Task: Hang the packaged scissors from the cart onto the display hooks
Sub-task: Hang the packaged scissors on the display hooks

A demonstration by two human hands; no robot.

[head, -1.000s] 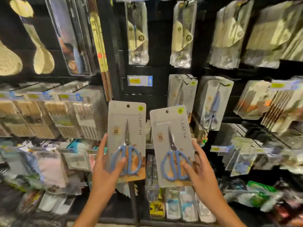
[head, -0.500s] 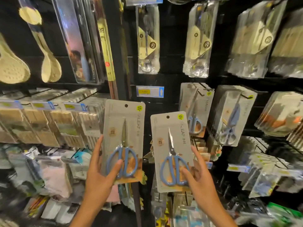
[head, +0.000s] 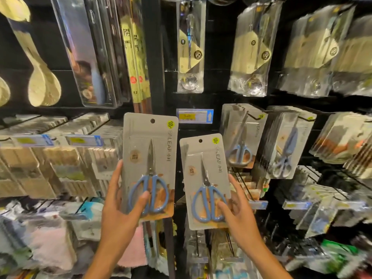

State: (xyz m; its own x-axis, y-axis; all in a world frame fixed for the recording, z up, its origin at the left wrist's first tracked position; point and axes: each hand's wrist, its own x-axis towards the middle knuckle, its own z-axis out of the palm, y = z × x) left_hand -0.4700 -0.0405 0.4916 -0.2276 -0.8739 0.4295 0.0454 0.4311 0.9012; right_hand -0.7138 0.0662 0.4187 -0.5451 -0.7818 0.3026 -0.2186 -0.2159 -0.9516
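- Both scissor packs sit larger and closer to the rack than a moment ago, and the hanging stock has slid down and right in view as the person leans in.
- Left hand point(head: 118, 208) holds the left scissors pack point(head: 150, 166) upright, thumb pressed across the blue handles, fingers point(head: 115, 174) clamped round the card's left edge.
- Right hand point(head: 239, 216) holds the right scissors pack point(head: 205, 182) lower and slightly tilted, thumb on the handle loops, fingers closed behind the card's right edge.
- Neither pack is on a hook yet; both hang holes, the left one point(head: 152, 121) and the right one point(head: 200, 140), are clear and uncovered.
- Matching blue-handled stock point(head: 241, 137) hangs on a display hook point(head: 254, 117) just right of the right pack, beside a second scissors stack point(head: 285, 146) further right.
- Likely next step: carry one card up to that hook's tip, hole first, and slide it back behind the price tag point(head: 194, 116) row's level.
- Gripping low on the card, as now, leaves the top free to meet the hook; a steadier result probably comes from hanging one pack at a time.
- Risk, as judged here: the thin card may flex and miss the hook tip, or knock the front pack off.
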